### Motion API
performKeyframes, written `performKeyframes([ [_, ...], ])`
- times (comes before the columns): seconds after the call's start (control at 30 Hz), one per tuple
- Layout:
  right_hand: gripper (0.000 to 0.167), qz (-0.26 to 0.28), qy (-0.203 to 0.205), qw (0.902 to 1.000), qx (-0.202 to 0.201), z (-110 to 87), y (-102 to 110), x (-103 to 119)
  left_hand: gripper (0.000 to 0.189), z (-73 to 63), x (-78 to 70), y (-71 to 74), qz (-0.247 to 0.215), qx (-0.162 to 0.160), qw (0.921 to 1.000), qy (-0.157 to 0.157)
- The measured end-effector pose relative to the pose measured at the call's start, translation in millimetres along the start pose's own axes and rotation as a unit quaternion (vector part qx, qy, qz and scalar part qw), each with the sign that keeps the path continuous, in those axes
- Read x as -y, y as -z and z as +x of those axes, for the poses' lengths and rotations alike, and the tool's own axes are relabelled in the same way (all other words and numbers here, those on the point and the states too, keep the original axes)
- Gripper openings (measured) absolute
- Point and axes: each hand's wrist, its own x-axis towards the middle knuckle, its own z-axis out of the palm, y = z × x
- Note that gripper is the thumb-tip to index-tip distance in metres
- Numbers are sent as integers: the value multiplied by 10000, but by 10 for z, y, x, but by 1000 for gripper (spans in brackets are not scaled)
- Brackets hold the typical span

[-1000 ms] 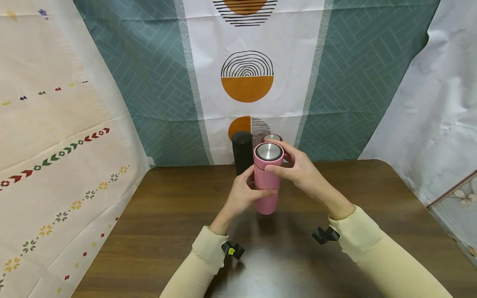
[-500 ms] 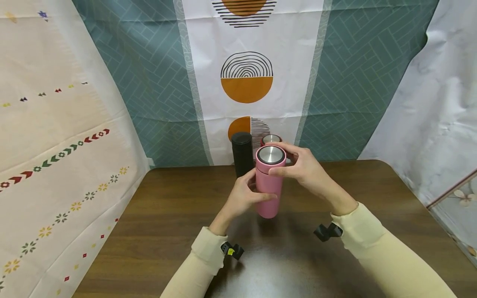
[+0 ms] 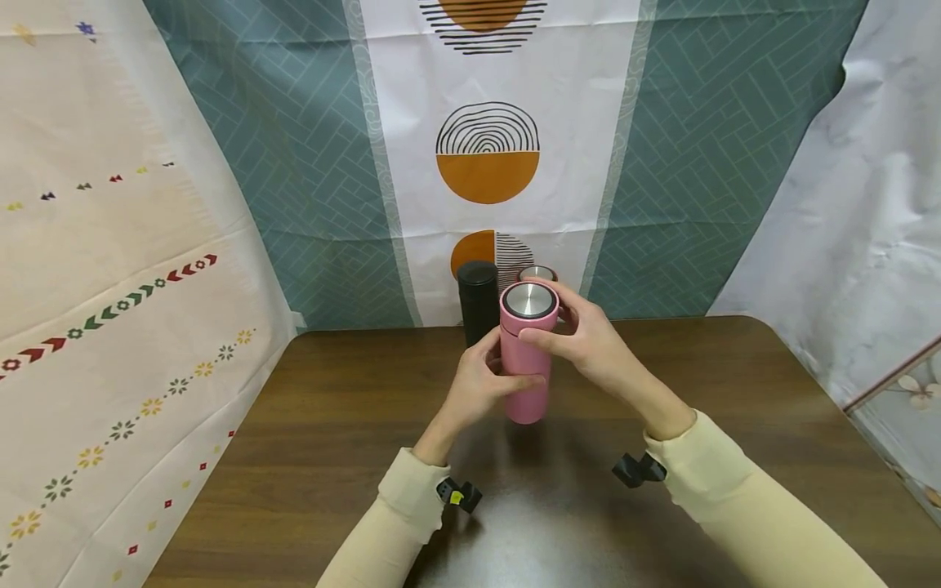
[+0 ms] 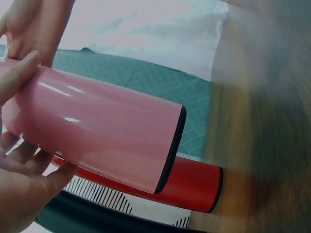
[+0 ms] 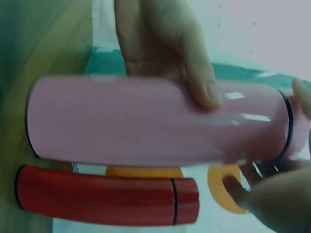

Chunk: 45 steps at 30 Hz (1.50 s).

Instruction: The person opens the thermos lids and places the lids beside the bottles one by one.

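Note:
A pink thermos bottle (image 3: 525,380) with a steel-topped lid (image 3: 530,300) stands upright between both hands over the wooden table. My left hand (image 3: 474,382) grips its body about midway, thumb across the front and fingers behind. Higher up, my right hand (image 3: 591,343) holds the lid, with the thumb in front and fingers round the far side. The black base rim of the pink thermos shows in the left wrist view, apart from the tabletop. Behind it stands a red thermos (image 5: 97,194), mostly hidden in the head view. A black thermos (image 3: 479,302) is left of that.
The brown wooden table (image 3: 331,457) reaches back to a teal and white patterned cloth (image 3: 316,204). A cream patterned cloth (image 3: 110,286) hangs at the left, a pale one (image 3: 867,220) at the right. Each wrist carries a small black camera.
Both hands and the pink thermos shifted slightly right and nearer, then back left to about where they were. My right hand stays at the lid. The red and black thermoses stay put.

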Motion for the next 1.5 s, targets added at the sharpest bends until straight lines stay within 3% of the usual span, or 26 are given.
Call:
performKeyframes([
  [0.1,69,-386,57,9987,-342,-3,-45,-9,66,-3,10,3,30,6,10000,1],
  [0.27,65,-422,-5,9985,-336,0,-8,20,65,-1,2,13,-52,145,9999,5],
  [0.67,62,424,-146,9966,686,27,164,3,62,0,-30,52,-196,506,9984,138],
  [0.77,66,338,-144,9983,448,6,105,-11,63,7,-19,35,-122,325,9994,97],
  [0.93,68,-317,-28,9991,-265,-20,-35,-12,66,13,0,13,111,-89,9999,98],
  [1.13,65,-589,44,9968,-544,-13,-41,-10,67,7,13,15,169,-8,9998,110],
  [1.3,64,-608,4,9974,-398,-6,25,11,64,11,-6,21,119,158,9997,117],
  [1.5,63,-272,34,9995,148,10,136,31,62,15,-29,47,-80,476,9987,160],
])
